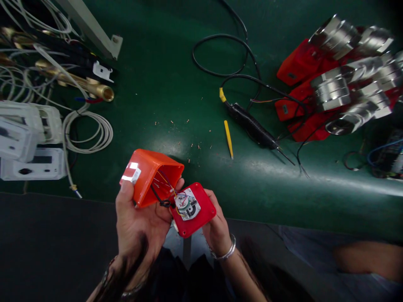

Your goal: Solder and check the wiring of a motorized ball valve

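My left hand (141, 222) is wrapped round an orange plastic housing (151, 167), thumb on its labelled side and the hollow end facing right. Thin wires run out of that hollow to a small round motor (185, 204) on a metal plate. The motor is mounted on a square red cover (201, 205), which my right hand (218, 224) grips from below at its right edge. Housing and cover are apart, tilted towards each other, above the front edge of the bench. Most of my right fingers are hidden behind the cover.
On the green bench (157, 100) lie yellow tweezers (228, 138), scattered tiny screws and a black corded electric screwdriver (252, 126). Red units with metal fittings (333, 90) stand right. White plastic frames (34, 163), coiled cable (105, 134) and brass pipes (94, 89) crowd the left. Another person's arm (368, 260) shows lower right.
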